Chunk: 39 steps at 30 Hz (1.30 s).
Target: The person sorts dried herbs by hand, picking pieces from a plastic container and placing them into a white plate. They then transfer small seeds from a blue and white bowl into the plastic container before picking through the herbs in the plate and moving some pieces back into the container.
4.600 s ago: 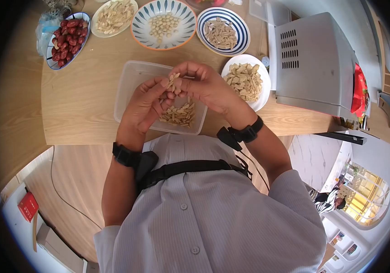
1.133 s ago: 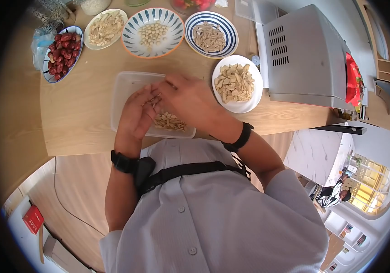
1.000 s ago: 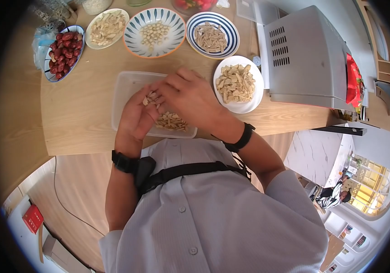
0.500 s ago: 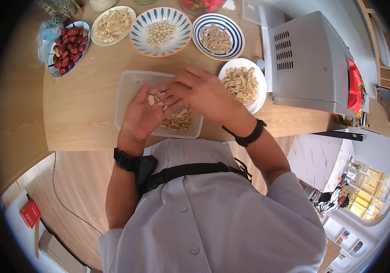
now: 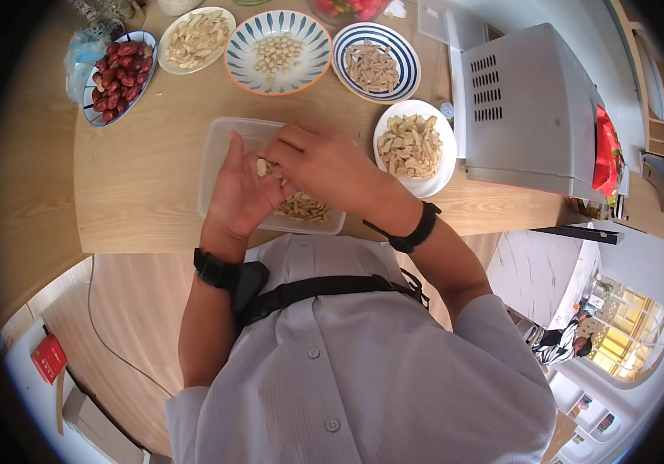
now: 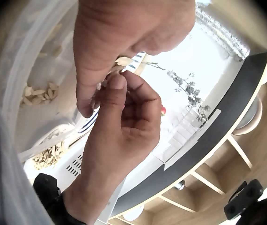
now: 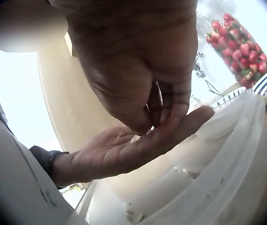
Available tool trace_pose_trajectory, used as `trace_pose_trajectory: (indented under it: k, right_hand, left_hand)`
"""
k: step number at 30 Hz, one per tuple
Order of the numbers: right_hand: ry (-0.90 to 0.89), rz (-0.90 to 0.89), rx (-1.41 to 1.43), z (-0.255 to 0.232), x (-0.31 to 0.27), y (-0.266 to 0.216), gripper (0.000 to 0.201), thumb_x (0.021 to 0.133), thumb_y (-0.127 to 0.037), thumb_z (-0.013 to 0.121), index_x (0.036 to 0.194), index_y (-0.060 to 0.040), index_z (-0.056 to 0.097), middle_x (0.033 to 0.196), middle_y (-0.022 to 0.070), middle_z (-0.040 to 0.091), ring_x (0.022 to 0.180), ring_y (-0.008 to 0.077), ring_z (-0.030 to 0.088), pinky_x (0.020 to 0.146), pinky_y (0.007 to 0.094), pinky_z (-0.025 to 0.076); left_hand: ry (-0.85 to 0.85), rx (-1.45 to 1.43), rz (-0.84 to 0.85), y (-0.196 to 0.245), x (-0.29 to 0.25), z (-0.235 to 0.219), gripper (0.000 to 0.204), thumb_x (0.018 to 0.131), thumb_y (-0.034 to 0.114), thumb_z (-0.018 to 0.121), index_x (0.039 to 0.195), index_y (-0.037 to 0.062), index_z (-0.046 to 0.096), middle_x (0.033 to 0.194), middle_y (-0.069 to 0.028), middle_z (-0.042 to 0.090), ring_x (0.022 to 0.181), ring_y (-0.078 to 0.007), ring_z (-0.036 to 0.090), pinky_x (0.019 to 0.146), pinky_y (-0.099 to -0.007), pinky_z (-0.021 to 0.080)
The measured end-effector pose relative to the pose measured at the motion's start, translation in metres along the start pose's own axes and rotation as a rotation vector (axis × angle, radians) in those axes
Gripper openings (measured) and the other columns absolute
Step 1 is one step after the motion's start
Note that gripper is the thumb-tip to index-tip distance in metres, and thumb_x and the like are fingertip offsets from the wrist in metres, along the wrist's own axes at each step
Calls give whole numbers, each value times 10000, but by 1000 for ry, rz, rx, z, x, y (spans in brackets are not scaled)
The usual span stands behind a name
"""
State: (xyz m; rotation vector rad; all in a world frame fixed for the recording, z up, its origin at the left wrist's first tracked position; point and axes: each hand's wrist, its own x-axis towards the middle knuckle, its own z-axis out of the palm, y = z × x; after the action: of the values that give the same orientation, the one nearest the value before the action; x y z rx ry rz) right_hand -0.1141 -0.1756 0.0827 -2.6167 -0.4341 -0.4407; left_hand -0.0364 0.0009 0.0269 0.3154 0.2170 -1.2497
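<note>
In the head view the left hand [image 5: 239, 189] lies palm up over a clear plastic container [image 5: 210, 166], its fingers extended. Several pale slices [image 5: 262, 166] rest on that palm. Right above them the right hand [image 5: 332, 166] bends over, thumb and fingertips brought together. From the left wrist, the right hand [image 6: 119, 126] pinches at pale slices [image 6: 123, 61] beside the left hand [image 6: 128, 28]. From the right wrist, the right hand's [image 7: 138, 61] fingertips touch the left palm [image 7: 124, 152]. More slices [image 5: 302, 207] lie in the container's near right part.
Behind are plates of red dates [image 5: 121, 77], pale slices [image 5: 195, 40], round pale seeds [image 5: 276, 56] and beige strips [image 5: 372, 66]. A white plate of chunks [image 5: 409, 147] stands right of the container, beside a grey appliance [image 5: 533, 116]. A person is far off at right.
The left hand has opened flatter, thumb spread away, compared with earlier frames. The right hand has shifted slightly left and down over the palm, covering more of the slices.
</note>
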Motion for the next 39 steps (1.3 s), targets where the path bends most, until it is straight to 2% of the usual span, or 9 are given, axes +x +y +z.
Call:
trace_pose_trajectory:
  k: [4,10,13,16,19,28,31,34,39]
  right_hand:
    - [-29,62,-123,1,0,-14,209,763,-134,697,967,-92,710,947,72,647,916,275,668,755,362,592]
    - [-19,124,-92,-2,5,-24,203,752,-133,704,952,-95,710,941,84,638,895,270,665,753,366,589]
    - [-46,157,-74,-8,6,-26,204,761,-128,703,963,-104,715,950,96,634,903,277,665,757,376,588]
    - [-58,230,9,-9,4,-26,210,767,-119,707,976,-106,719,946,101,632,920,291,669,768,395,586]
    - [-86,263,9,-5,6,-27,213,777,-104,704,989,-96,718,935,108,628,935,309,671,768,416,580]
    - [-198,251,170,-13,9,-11,258,824,-53,705,1077,-89,666,951,128,652,894,370,679,727,469,557]
    - [-214,240,157,-17,11,-14,267,822,-106,699,1087,-109,726,937,137,655,913,361,686,767,448,563]
    - [-167,279,395,-19,5,-6,236,828,-73,708,1063,-91,695,945,135,667,900,361,689,757,450,557]
    - [-207,290,549,-30,-1,10,161,890,-32,701,1028,-50,619,940,134,680,871,352,708,732,426,558]
  left_hand:
    - [45,73,-17,0,1,10,764,1101,632,262,1351,-8,597,1398,-170,619,1350,-311,562,1135,-496,455]
    - [-47,40,5,1,-1,0,759,1106,619,257,1372,-14,582,1396,-170,623,1348,-315,564,1144,-493,449]
    - [35,16,3,1,-1,8,744,1108,613,269,1372,-7,585,1390,-167,626,1340,-314,570,1140,-491,455]
    - [165,81,50,-3,-2,22,787,1073,661,363,1373,-57,488,1376,-179,590,1291,-298,588,1077,-444,513]
    - [31,24,18,-1,1,5,718,1103,616,302,1353,11,595,1364,-156,640,1310,-311,593,1108,-479,486]
    - [54,60,-6,-2,-1,8,734,1080,655,343,1205,-20,605,1101,-122,638,1094,-292,673,1019,-459,546]
    - [-31,-7,-31,0,-1,6,708,1091,625,354,1190,-2,668,1145,-133,677,1170,-329,660,1071,-498,513]
    - [80,11,-9,-1,-4,22,731,1095,618,342,1200,-28,668,1167,-163,675,1217,-345,637,1109,-506,488]
    - [-66,0,-20,-3,1,10,780,1106,610,289,1261,-72,634,1269,-210,659,1278,-361,603,1151,-526,453]
